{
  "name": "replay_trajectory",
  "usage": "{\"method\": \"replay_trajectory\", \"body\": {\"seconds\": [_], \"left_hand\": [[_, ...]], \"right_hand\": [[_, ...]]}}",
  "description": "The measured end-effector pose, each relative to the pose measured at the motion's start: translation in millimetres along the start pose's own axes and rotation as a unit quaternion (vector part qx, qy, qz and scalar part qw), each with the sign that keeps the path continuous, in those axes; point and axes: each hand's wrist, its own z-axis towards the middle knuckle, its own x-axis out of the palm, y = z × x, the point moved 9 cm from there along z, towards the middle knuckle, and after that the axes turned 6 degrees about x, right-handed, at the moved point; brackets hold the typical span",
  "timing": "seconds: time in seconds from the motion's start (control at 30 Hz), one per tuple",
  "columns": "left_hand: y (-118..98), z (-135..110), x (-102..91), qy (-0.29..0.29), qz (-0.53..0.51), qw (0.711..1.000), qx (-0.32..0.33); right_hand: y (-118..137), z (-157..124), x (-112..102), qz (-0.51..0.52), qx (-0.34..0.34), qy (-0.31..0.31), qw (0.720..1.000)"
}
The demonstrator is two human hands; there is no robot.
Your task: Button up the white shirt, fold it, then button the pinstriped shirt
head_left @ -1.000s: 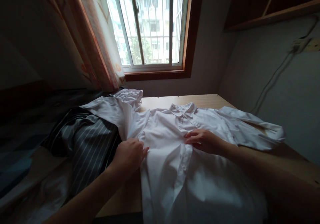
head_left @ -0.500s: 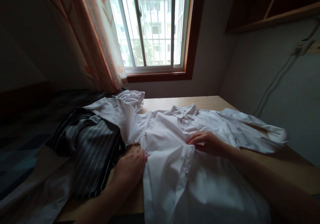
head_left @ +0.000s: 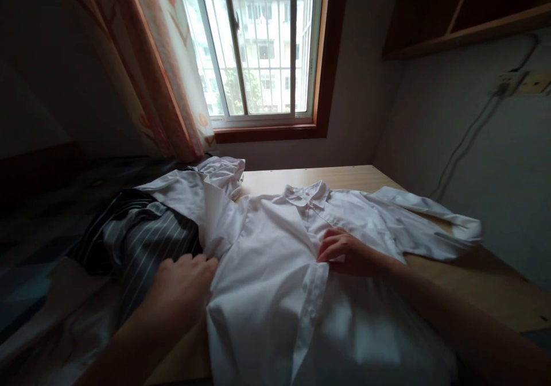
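Observation:
A white collared shirt (head_left: 267,248) lies spread on the wooden table, collar toward the window and front partly unbuttoned. At its left side edge, my left hand (head_left: 183,282) is closed on the fabric; the fingertips are partly hidden. My right hand (head_left: 348,252) pinches the buttoned front edge near the middle of the chest. Below that hand, the button strip (head_left: 312,311) runs down toward me in a loose fold. The sleeve on the right (head_left: 434,225) stretches out over the table.
To the left lie a dark striped garment (head_left: 146,242) and more crumpled white cloth (head_left: 224,170). The wooden table (head_left: 344,173) reaches toward the wall under a barred window (head_left: 262,58). A curtain (head_left: 159,76) hangs at left; a cable (head_left: 462,139) runs down the right wall.
My left hand has moved left, drawing the shirt's side edge outward and spreading the fabric. My right hand stays at the front edge, its fingers more curled. The view has shifted slightly.

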Motion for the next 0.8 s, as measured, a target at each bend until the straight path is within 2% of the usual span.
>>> {"method": "replay_trajectory", "body": {"seconds": [0.07, 0.17, 0.27, 0.37, 0.47, 0.57, 0.7, 0.8], "left_hand": [[-23.5, 12.6, -26.6, -0.065, 0.033, 0.997, 0.029], [-76.4, 45.7, -49.3, -0.132, -0.007, 0.980, 0.145], [-113.1, 84.9, -49.0, -0.170, -0.026, 0.964, 0.202], [-135.6, 112.6, -42.6, -0.219, -0.073, 0.937, 0.261], [-147.8, 133.6, -31.6, -0.222, -0.096, 0.919, 0.311], [-149.2, 159.9, -24.0, -0.203, -0.079, 0.927, 0.304], [-143.3, 196.9, -28.0, -0.223, -0.079, 0.936, 0.260], [-146.1, 219.6, -20.6, -0.198, -0.081, 0.939, 0.268]], "right_hand": [[3.2, 1.4, -0.2, 0.050, -0.004, 0.021, 0.999], [0.9, 2.0, -1.0, 0.141, 0.025, 0.059, 0.988], [-8.6, 1.6, -2.4, 0.182, 0.080, 0.052, 0.979], [-26.3, -0.2, -10.2, 0.102, 0.161, -0.042, 0.981], [-44.0, -6.3, -16.4, 0.013, 0.253, -0.129, 0.959], [-52.8, -7.7, -10.8, -0.033, 0.301, -0.131, 0.944], [-44.0, 0.4, -3.8, -0.107, 0.263, -0.110, 0.952], [-40.5, 4.2, 1.3, -0.094, 0.241, -0.092, 0.962]]}}
